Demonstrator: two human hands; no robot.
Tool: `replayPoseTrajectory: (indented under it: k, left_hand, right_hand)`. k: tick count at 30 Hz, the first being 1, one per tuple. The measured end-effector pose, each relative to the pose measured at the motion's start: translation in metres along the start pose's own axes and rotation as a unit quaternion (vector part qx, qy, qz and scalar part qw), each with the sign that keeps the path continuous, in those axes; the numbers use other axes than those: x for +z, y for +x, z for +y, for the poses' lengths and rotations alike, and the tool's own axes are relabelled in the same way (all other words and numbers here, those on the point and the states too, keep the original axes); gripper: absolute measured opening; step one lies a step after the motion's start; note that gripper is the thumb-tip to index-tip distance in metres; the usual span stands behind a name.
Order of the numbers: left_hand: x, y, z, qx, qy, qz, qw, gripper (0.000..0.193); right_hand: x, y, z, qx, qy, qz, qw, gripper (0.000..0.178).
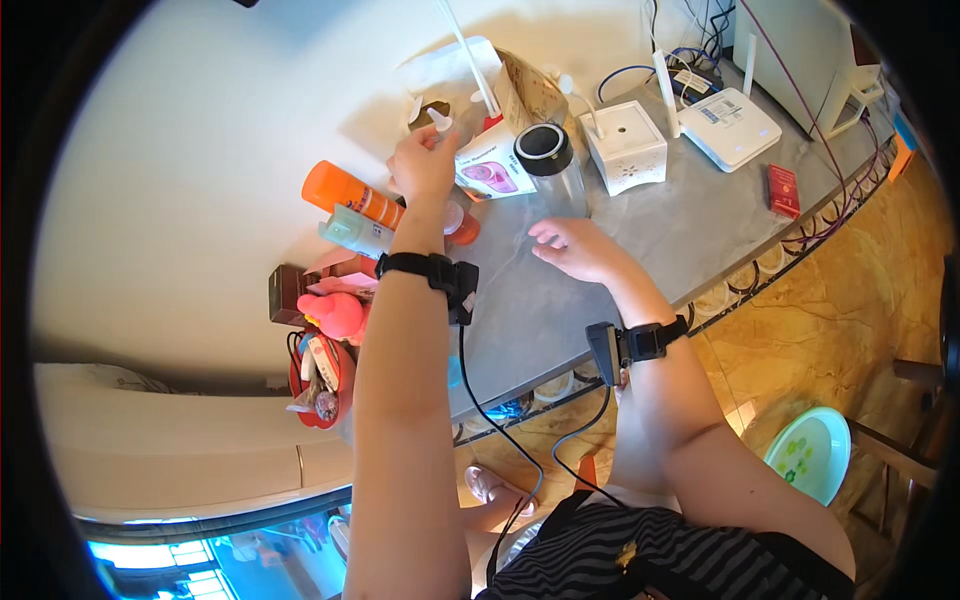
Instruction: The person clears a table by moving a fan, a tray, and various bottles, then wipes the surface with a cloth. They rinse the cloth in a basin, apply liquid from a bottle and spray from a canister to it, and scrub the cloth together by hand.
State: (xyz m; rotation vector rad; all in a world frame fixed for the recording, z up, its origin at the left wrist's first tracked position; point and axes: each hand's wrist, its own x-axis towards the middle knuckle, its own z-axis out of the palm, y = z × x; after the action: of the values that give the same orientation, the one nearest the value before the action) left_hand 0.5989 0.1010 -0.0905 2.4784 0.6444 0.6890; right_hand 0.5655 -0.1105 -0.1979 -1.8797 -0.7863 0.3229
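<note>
My left hand (425,162) is raised over the back of the grey table, fingers pinched on a small white pointed piece (439,121), whose exact kind I cannot make out. Just beside it stands a white box (493,172) with a pink picture. My right hand (578,250) hovers over the table with loosely curled fingers apart and nothing in them. A clear bottle with a black lid (545,148) stands just beyond it. Left of my left wrist are an orange bottle (350,194) and a pale blue-green bottle (356,232), both leaning in the view.
A white perforated box (627,150), a white router (728,128) and a small red pack (783,191) occupy the table's right side. At left are a pink plush toy (338,316) and a red container (345,390) of small items. A green basin (812,455) is on the floor.
</note>
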Motion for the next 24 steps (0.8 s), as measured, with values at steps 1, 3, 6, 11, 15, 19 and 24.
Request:
replayPoseTrajectory:
  k: [1, 3, 6, 11, 15, 19, 24]
  left_hand:
    - [0.0, 0.0, -0.002, -0.004, -0.001, 0.001, 1.0, 0.045]
    - [-0.007, 0.004, 0.0, -0.028, 0.038, -0.025, 0.999, 0.047]
    - [-0.011, -0.002, 0.012, -0.047, 0.121, -0.033, 0.991, 0.05]
    - [0.012, -0.04, -0.021, -0.042, -0.005, 0.107, 0.993, 0.063]
    - [0.056, -0.118, -0.081, -0.09, -0.147, 0.021, 0.985, 0.06]
    - [0.056, -0.133, -0.091, -0.145, -0.148, 0.043, 0.977, 0.05]
    - [0.062, -0.102, -0.094, -0.102, -0.041, -0.055, 0.992, 0.054]
  right_hand:
    - [0.001, -0.001, 0.0, -0.004, -0.006, -0.004, 1.0, 0.028]
    - [0.007, 0.002, -0.004, -0.011, -0.011, -0.015, 1.0, 0.029]
    - [0.014, 0.004, -0.002, -0.014, -0.02, -0.035, 0.999, 0.029]
    - [0.002, 0.012, -0.004, 0.017, -0.045, 0.013, 0.999, 0.039]
    - [0.012, 0.019, 0.002, 0.035, -0.008, 0.089, 0.995, 0.05]
    - [0.024, 0.018, -0.006, 0.043, -0.013, 0.02, 0.999, 0.062]
    - [0.036, 0.022, -0.002, -0.018, -0.005, 0.015, 1.0, 0.07]
